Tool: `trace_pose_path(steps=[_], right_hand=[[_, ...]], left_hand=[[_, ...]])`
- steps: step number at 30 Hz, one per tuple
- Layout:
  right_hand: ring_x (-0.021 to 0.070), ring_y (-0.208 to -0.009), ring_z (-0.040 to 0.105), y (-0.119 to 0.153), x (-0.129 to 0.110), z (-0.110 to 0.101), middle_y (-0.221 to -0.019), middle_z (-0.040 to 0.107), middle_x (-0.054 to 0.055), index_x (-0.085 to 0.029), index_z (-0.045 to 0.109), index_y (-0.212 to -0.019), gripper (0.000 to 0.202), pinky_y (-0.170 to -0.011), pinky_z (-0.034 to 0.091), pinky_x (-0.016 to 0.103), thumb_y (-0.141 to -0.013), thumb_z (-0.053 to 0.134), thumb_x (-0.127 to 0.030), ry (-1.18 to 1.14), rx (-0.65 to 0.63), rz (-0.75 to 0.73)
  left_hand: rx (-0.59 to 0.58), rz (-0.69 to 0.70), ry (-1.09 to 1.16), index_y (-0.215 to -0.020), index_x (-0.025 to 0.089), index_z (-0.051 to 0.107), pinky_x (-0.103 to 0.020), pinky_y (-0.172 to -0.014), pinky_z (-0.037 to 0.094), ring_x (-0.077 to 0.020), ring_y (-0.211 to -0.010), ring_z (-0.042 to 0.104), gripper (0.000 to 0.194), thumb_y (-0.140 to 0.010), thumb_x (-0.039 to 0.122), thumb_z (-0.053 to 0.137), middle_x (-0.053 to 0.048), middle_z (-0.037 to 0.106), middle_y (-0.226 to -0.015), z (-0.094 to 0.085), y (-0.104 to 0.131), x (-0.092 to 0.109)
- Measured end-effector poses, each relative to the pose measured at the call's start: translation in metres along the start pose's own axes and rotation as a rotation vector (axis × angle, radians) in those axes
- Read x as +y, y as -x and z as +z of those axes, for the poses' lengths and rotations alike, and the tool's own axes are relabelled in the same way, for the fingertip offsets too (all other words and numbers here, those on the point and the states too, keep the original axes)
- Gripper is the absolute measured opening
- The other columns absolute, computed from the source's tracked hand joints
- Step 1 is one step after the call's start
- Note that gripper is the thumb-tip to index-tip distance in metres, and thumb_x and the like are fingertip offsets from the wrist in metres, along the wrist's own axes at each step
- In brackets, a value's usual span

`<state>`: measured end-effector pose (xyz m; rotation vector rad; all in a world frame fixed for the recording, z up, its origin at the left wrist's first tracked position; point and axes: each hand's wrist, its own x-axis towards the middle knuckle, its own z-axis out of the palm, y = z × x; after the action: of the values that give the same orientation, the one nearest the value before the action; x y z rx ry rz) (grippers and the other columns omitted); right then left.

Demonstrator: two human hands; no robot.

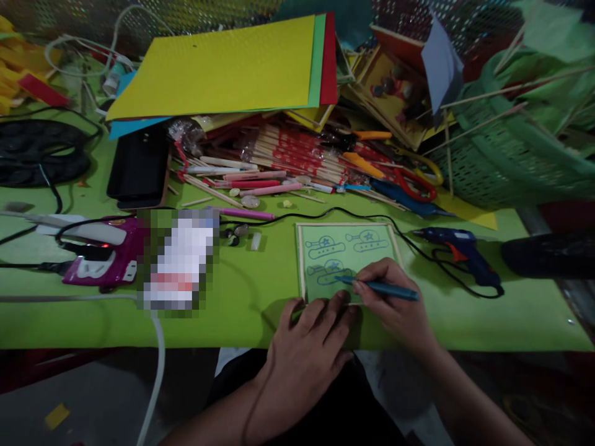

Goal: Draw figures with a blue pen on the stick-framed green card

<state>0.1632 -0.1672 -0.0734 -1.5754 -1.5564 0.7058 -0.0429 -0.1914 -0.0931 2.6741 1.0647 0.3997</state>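
My right hand (395,303) grips a blue pen (390,290) whose tip touches a green card (353,266) bordered with thin wooden sticks. Three blue tank drawings with stars show on the card, two along the top and one at lower left, where the pen tip rests. My left hand (311,341) lies flat with its fingers spread over the card's lower edge and hides part of that border. A blue hot glue gun (469,251) lies on its side to the right of the card, its black cord curving behind the frame.
Left are a purple power strip (111,254), a blurred-out rectangle (181,260) and a black phone (139,164). Behind lie chopstick packs (297,152), markers, red-handled scissors (413,183) and stacked coloured paper (223,68). A green basket (502,136) stands at back right.
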Motion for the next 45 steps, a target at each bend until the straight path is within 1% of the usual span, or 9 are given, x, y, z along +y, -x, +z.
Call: trace_pose_path(steps=[5, 10, 15, 19, 23, 33, 40, 45], right_hand=[[0.0133, -0.054, 0.06, -0.0002, -0.0009, 0.0005, -0.067, 0.064, -0.004, -0.025, 0.059, -0.084, 0.01, -0.05, 0.048, 0.024, -0.088, 0.068, -0.024, -0.005, -0.001, -0.017], [0.0124, -0.054, 0.059, 0.001, 0.0006, 0.0006, -0.066, 0.064, -0.004, -0.024, 0.059, -0.084, 0.011, -0.05, 0.048, 0.023, -0.088, 0.069, -0.023, 0.008, 0.004, -0.023], [0.012, -0.056, 0.06, 0.0008, 0.0013, 0.0009, -0.068, 0.064, -0.005, -0.024, 0.059, -0.085, 0.011, -0.052, 0.048, 0.022, -0.088, 0.069, -0.021, 0.005, 0.005, -0.042], [0.0127, -0.059, 0.06, 0.0016, 0.0036, -0.0009, -0.07, 0.064, -0.004, -0.024, 0.059, -0.085, 0.011, -0.054, 0.049, 0.023, -0.089, 0.069, -0.024, -0.011, 0.059, -0.036], [0.0131, -0.057, 0.057, 0.0037, 0.0065, -0.004, -0.069, 0.062, -0.004, -0.024, 0.059, -0.084, 0.013, -0.051, 0.047, 0.024, -0.089, 0.07, -0.027, -0.01, 0.095, -0.003], [0.0136, -0.056, 0.057, 0.0024, 0.0054, -0.0039, -0.068, 0.062, -0.003, -0.024, 0.058, -0.083, 0.012, -0.051, 0.046, 0.024, -0.089, 0.068, -0.024, 0.008, 0.046, 0.018], [0.013, -0.054, 0.055, 0.0019, 0.0023, -0.0026, -0.065, 0.06, -0.004, -0.024, 0.057, -0.081, 0.013, -0.05, 0.044, 0.024, -0.088, 0.068, -0.022, 0.029, 0.07, 0.013], [0.0132, -0.054, 0.055, 0.0026, 0.004, -0.0025, -0.065, 0.06, -0.004, -0.024, 0.057, -0.081, 0.012, -0.05, 0.044, 0.024, -0.087, 0.068, -0.022, 0.03, 0.051, 0.017]], left_hand=[[0.0, 0.002, -0.004, -0.15, 0.029, 0.05, -0.043, -0.108, 0.035, -0.0194, -0.13, 0.044, 0.049, -0.105, 0.048, 0.05, 0.007, 0.047, -0.162, -0.0017, 0.0005, 0.0002], [-0.015, 0.001, 0.006, -0.151, 0.029, 0.048, -0.044, -0.109, 0.034, -0.0183, -0.132, 0.044, 0.049, -0.106, 0.048, 0.047, 0.008, 0.044, -0.163, -0.0027, 0.0003, 0.0001], [0.001, -0.004, 0.007, -0.151, 0.029, 0.048, -0.045, -0.109, 0.033, -0.0179, -0.132, 0.044, 0.049, -0.106, 0.047, 0.047, 0.008, 0.046, -0.162, -0.0009, 0.0004, 0.0008], [0.0, -0.01, 0.001, -0.151, 0.031, 0.049, -0.044, -0.108, 0.034, -0.0175, -0.132, 0.044, 0.05, -0.105, 0.049, 0.05, 0.009, 0.045, -0.162, -0.0003, -0.0002, 0.0011], [0.021, -0.005, -0.007, -0.15, 0.03, 0.05, -0.043, -0.107, 0.034, -0.0173, -0.131, 0.045, 0.05, -0.103, 0.049, 0.053, 0.009, 0.047, -0.161, -0.0012, -0.0006, 0.0005], [0.047, -0.003, -0.004, -0.149, 0.029, 0.052, -0.043, -0.106, 0.035, -0.0189, -0.129, 0.047, 0.048, -0.104, 0.047, 0.052, 0.008, 0.051, -0.158, -0.0005, -0.001, 0.0001], [0.058, -0.003, 0.005, -0.148, 0.029, 0.053, -0.042, -0.106, 0.034, -0.0189, -0.128, 0.048, 0.048, -0.103, 0.047, 0.054, 0.008, 0.052, -0.157, -0.001, -0.0008, -0.0001], [0.058, 0.0, -0.003, -0.148, 0.029, 0.054, -0.043, -0.106, 0.034, -0.0198, -0.128, 0.048, 0.048, -0.104, 0.047, 0.053, 0.008, 0.051, -0.158, -0.0007, -0.0004, 0.0005]])
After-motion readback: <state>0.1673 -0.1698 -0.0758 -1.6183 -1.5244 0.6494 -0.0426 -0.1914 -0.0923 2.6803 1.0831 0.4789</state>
